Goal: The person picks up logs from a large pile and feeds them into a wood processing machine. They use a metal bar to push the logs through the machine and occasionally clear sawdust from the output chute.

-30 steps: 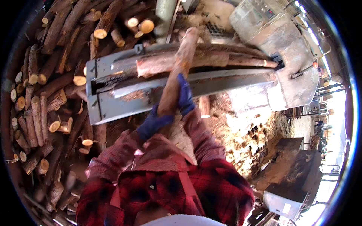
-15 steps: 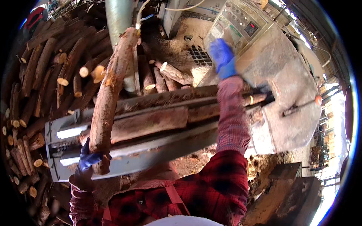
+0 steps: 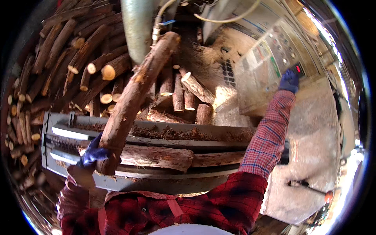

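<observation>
A thick, bark-covered log (image 3: 137, 98) leans up and away to the right, and my left hand (image 3: 93, 152) in a blue glove is closed around its lower end. Under it, two more logs, a nearer one (image 3: 156, 157) and a farther one (image 3: 219, 158), lie end to end in the long metal feed trough (image 3: 129, 181). My right hand (image 3: 290, 81), also gloved in blue, is at the control panel (image 3: 270, 58), against or just below a small display (image 3: 299, 69) with red digits. Its fingers are mostly hidden behind the back of the hand.
A large log pile (image 3: 74, 55) fills the left side. Several short logs (image 3: 197, 88) lie on the floor beyond the trough, near a grey metal post (image 3: 138, 31). The machine housing (image 3: 313, 129) stands at the right, with a red-knobbed lever (image 3: 328, 196).
My right hand has moved right along the panel to the display. The view has swung, and the held log now tilts more to the right. The far log has moved away from the housing opening.
</observation>
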Demonstrator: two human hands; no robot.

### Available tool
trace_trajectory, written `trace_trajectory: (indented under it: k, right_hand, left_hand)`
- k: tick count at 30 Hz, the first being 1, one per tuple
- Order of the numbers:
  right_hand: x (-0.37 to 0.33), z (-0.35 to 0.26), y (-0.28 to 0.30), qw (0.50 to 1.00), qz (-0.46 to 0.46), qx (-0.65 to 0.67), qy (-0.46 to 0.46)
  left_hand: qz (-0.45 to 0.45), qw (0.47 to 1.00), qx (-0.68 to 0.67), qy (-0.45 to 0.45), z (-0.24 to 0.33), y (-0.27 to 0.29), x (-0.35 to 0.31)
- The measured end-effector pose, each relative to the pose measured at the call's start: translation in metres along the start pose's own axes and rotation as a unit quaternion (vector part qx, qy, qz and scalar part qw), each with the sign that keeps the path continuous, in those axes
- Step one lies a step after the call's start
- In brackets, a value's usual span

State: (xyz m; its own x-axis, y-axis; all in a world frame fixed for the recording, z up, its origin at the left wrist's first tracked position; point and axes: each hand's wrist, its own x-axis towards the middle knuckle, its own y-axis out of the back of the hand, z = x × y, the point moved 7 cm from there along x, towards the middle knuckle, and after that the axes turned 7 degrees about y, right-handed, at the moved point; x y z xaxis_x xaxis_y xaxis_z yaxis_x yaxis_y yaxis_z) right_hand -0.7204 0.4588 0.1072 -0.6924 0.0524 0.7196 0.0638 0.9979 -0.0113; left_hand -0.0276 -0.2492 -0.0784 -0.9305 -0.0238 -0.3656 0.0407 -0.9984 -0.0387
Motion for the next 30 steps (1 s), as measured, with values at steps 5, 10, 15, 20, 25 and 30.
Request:
trace_trajectory:
  k: [5,10,15,20,25,30]
  right_hand:
    - [-0.036,-0.055,-0.098,0.772,-0.132,-0.619,0.062]
    - [-0.194,-0.229,-0.316,0.587,-0.355,-0.717,0.124]
    - [-0.454,-0.264,-0.47,0.902,-0.264,0.137,-0.314]
    - [-0.594,-0.436,-0.579,0.959,-0.05,0.194,-0.199]
    - [-0.673,-0.462,-0.658,0.809,0.195,0.424,-0.357]
    - [-0.656,-0.541,-0.704,0.841,0.22,0.443,-0.219]
  left_hand:
    - [-0.01,0.985,-0.164,0.042,0.064,-0.036,-0.011]
    - [-0.011,0.993,-0.107,0.053,0.028,0.009,-0.038]
    - [-0.101,0.989,-0.107,-0.014,0.025,0.052,-0.07]
    - [-0.082,0.964,0.221,-0.123,0.001,0.113,-0.127]
    - [-0.148,0.954,0.193,-0.178,0.018,0.159,-0.182]
    - [-0.031,0.894,0.365,-0.26,0.012,0.219,-0.186]
